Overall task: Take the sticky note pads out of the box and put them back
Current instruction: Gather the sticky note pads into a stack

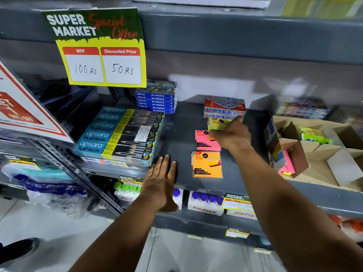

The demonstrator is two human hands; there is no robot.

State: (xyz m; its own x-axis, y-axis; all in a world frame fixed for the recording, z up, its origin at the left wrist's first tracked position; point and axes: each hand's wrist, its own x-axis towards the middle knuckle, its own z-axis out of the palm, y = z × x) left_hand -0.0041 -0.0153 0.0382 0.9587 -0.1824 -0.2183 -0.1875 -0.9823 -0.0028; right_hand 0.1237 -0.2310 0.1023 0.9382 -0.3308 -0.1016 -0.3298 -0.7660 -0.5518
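A cardboard box [290, 154] stands at the right end of the grey shelf [180, 134], tipped so that its open mouth faces the front. Pink sticky note pads [287, 163] show inside its near compartment, with a yellow edge among them; how many cannot be told. Behind it a larger divided carton [334, 163] holds small green and yellow packets [312, 136] in a rear cell, while its nearer cells show only bare cardboard.

Three pads are outside the box. An orange pad [207, 164] lies flat near the shelf's front edge. A pink pad [206, 140] lies flat just behind it, apart from it. A yellow pad [215, 123] is gripped in the right hand [231, 134], fingers closed around its right side, held just above the pink pad and directly in front of a stack of red and silver Softek boxes [225, 108]. Whether the yellow pad touches the shelf cannot be told.

The left hand [162, 177] grasps nothing; it rests flat, fingers extended, on the front lip of the shelf, just beside the stacked pencil boxes [121, 134] and well to the left of the orange pad.

Bare shelf surface lies between the pencil boxes and the pads, and between the pads and the cardboard box. Oil pastel boxes [156, 102] are stacked at the rear left. A yellow price sign [102, 50] hangs from the shelf above.
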